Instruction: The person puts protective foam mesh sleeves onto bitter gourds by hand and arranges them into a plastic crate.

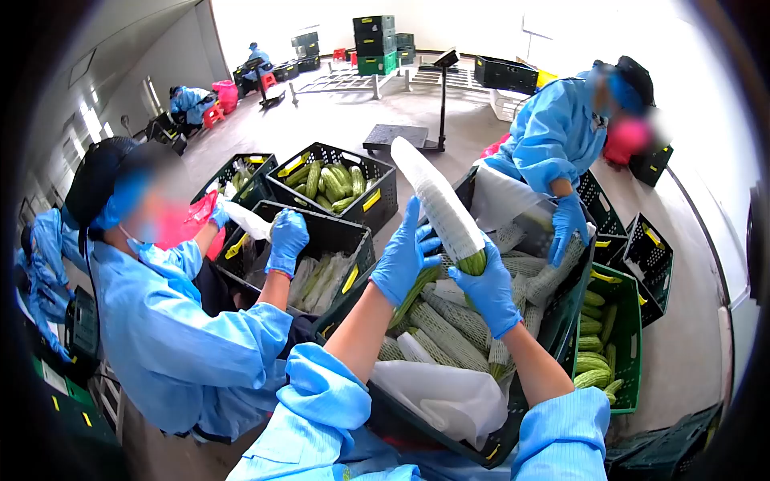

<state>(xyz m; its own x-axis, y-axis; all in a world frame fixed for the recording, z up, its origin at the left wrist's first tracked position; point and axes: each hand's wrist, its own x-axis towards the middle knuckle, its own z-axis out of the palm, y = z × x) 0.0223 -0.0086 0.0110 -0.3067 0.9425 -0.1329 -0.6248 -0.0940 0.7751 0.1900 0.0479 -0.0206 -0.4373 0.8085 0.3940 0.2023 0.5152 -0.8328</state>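
My right hand [488, 293] is closed around the lower end of a green gourd [473, 263]. A white foam net sleeve [437, 200] covers most of it, and it tilts up to the left. My left hand [405, 256] is beside the sleeve, fingers stretched and apart; whether the fingertips touch it I cannot tell. Just below that hand, a bare striped gourd [415, 298] slants over the crate. Both hands wear blue gloves. Beneath them a dark crate [553, 345] holds several net-sleeved gourds [453, 333] and a white liner sheet [441, 397].
A co-worker [553, 128] at the right reaches into the same crate. Another person [176, 297] at the left handles a white sleeve over a crate [357, 256]. Bare gourds fill a black crate [385, 196] and a green crate [634, 377]. A floor scale [397, 136] stands behind.
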